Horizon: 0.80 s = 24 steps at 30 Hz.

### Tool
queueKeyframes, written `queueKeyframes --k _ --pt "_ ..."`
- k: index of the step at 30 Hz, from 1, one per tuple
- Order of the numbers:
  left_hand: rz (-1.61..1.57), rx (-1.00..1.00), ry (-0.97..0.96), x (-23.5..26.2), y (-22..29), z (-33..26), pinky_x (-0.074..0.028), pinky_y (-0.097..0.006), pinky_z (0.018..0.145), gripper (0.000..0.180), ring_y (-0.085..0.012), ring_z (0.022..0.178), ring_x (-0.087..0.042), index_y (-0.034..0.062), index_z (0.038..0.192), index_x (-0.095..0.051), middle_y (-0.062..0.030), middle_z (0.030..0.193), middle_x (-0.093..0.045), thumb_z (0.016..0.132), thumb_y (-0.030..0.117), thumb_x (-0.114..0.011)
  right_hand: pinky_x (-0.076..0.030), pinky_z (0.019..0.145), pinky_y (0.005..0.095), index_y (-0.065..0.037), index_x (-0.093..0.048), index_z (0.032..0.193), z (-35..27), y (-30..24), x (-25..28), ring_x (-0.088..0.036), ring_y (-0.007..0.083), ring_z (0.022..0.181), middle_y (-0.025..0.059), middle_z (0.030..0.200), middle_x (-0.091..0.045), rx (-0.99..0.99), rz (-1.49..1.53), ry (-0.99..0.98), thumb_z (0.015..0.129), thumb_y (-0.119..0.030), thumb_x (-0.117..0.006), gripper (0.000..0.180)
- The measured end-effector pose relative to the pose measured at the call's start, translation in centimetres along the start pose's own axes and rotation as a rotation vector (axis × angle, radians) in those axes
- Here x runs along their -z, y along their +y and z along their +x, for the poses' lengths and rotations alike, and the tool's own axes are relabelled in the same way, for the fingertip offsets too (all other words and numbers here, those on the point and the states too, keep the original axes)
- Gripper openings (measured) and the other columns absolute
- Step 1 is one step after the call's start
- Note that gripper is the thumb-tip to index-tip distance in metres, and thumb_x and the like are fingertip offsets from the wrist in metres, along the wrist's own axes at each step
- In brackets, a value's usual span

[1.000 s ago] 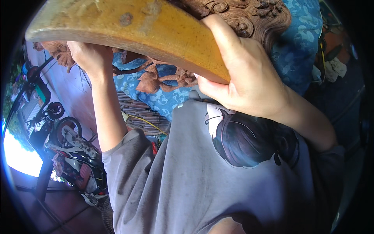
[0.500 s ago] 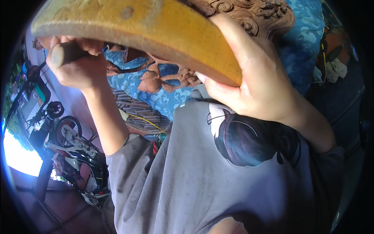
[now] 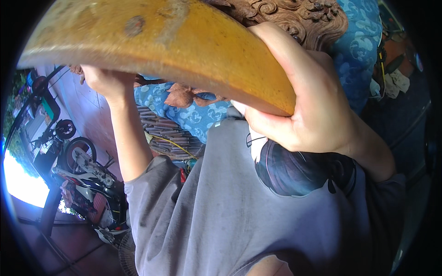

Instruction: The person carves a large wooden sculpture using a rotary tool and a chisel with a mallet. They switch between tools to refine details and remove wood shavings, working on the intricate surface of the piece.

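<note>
My right hand [image 3: 317,101] is closed round the narrow end of a thick, curved yellow wooden mallet [image 3: 161,46]. The mallet crosses the top of the view and covers much of what lies behind it. Behind its far left part is my left hand [image 3: 110,85], with the fingers mostly hidden. The earlier frame shows that hand wrapped round the dark, pale-ended handle of a chisel; the mallet now covers the handle. A brown wood carving [image 3: 294,18] with swirls and leaf shapes lies beyond my hands on a blue patterned cloth [image 3: 359,41].
Several slim dark rods, like tool handles, lie in a pile [image 3: 170,131] between my left arm and the cloth. A yellow cord [image 3: 177,146] runs over them. Motorcycles [image 3: 92,179] stand at the left. A crumpled pale cloth [image 3: 397,82] lies at the far right.
The mallet has come nearer and lower, its broad end moving left over my left hand and the chisel handle. My right hand has shifted slightly down and right with it.
</note>
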<state>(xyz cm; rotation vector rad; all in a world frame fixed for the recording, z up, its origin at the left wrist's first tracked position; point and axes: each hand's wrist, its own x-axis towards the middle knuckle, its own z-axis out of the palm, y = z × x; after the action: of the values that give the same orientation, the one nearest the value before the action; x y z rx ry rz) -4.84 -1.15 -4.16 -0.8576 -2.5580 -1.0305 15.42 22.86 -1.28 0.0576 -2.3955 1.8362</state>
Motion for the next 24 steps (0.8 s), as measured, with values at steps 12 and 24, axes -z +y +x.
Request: queueKeyframes --k 12,24 --pt "0.042 -0.099 -0.110 0.4 -2.9 -0.4 -0.048 -0.041 0.082 0.031 -0.0358 0.092 -0.062 0.0004 0.095 -0.066 -0.0168 0.097 -0.066 0.069 0.016 -0.074 -0.051 0.064 0.0400 0.001 -0.044 0.119 -0.9 1.4 0.0 -0.064 0.0374 0.075 0.0215 0.083 -0.062 -0.016 -0.072 -0.018 0.066 -0.005 -0.073 0.061" --pt "0.074 -0.131 -0.090 0.0 -1.2 -1.2 -0.047 -0.042 0.084 0.035 -0.0362 0.091 -0.061 -0.0009 0.099 -0.065 -0.0174 0.097 -0.066 0.067 0.010 -0.075 -0.047 0.058 0.0427 0.002 -0.043 0.116 0.1 0.8 0.4 -0.061 0.0379 0.065 0.0200 0.072 -0.058 -0.077 -0.139 -0.077 0.068 -0.006 -0.071 0.056"
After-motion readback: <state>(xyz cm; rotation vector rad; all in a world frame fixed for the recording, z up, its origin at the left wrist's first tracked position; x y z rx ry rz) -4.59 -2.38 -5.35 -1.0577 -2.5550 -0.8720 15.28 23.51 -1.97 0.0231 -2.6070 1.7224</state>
